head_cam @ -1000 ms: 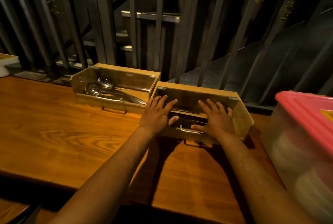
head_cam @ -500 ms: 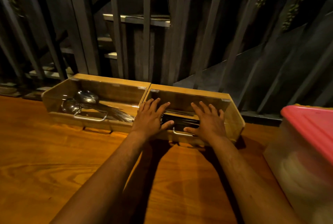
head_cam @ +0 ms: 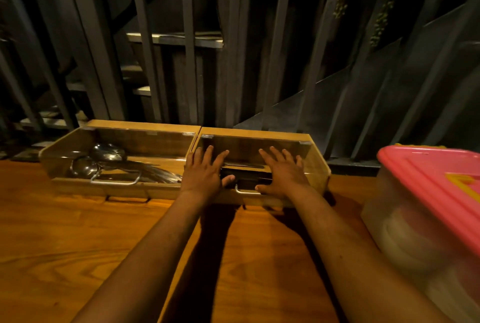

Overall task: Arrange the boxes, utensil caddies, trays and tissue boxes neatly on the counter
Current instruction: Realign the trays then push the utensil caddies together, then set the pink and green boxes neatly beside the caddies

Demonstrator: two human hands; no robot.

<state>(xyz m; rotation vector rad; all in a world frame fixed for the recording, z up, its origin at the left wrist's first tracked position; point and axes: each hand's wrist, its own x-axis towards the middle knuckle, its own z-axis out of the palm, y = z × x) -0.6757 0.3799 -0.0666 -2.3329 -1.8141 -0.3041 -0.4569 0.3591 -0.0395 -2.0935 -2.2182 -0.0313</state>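
Observation:
Two wooden utensil caddies with clear lids stand side by side at the far edge of the wooden counter [head_cam: 78, 244]. The left caddy [head_cam: 78, 138] holds metal ladles [head_cam: 109, 153]. The right caddy [head_cam: 315, 159] holds dark utensils and has a metal handle at its front. My left hand [head_cam: 204, 172] and my right hand [head_cam: 283, 173] lie flat on the right caddy's lid, fingers spread, palms pressing on it. The two caddies touch along their inner sides.
A translucent plastic box with a pink lid [head_cam: 431, 179] stands on the counter at the right, close to the right caddy. Dark metal bars [head_cam: 189, 50] rise directly behind the caddies.
Both hands have pushed the right caddy back and leftward until it lines up against the left caddy. The view has shifted to the right and closer.

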